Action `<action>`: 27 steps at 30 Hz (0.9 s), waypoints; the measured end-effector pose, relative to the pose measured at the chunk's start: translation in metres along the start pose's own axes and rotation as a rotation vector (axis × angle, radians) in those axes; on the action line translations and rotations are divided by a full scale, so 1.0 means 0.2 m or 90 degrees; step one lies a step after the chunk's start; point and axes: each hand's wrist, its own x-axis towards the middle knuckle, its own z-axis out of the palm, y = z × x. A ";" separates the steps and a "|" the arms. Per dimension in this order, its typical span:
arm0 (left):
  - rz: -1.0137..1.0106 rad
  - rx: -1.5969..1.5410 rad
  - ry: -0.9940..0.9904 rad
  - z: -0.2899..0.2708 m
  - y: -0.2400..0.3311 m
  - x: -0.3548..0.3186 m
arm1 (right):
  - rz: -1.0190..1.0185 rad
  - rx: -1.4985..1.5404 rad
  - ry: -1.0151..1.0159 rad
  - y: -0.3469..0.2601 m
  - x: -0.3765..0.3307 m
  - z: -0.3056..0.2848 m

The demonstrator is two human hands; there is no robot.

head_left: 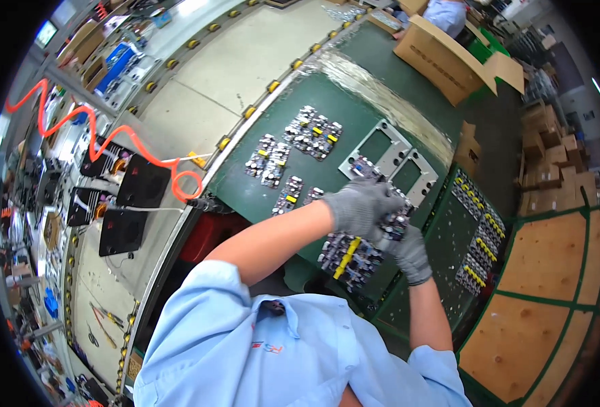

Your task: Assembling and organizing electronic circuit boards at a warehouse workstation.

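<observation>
Circuit board [399, 227], apparently mid-handling, grasped between left hand [359, 206] and right hand [409, 256], metal frame [392, 159] just beyond; next move likely wants steady support.

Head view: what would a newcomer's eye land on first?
Probably the coiled orange hose, vivid against the cluttered left side. Next, near the center, the gray-gloved left hand and right hand meet at a dark circuit board. Just below the left hand, a bright yellow strip stands out across a cluster of boards.
</observation>
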 end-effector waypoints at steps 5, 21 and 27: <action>-0.132 -0.146 -0.225 -0.03 -0.02 -0.03 | -0.013 -0.181 -0.093 0.05 0.03 0.09; -0.465 -0.829 0.298 0.42 -0.16 -0.25 | -0.057 0.386 0.462 -0.01 -0.20 0.11; -0.444 -0.828 0.270 0.42 -0.24 -0.32 | 0.059 0.215 0.111 0.11 -0.47 -0.05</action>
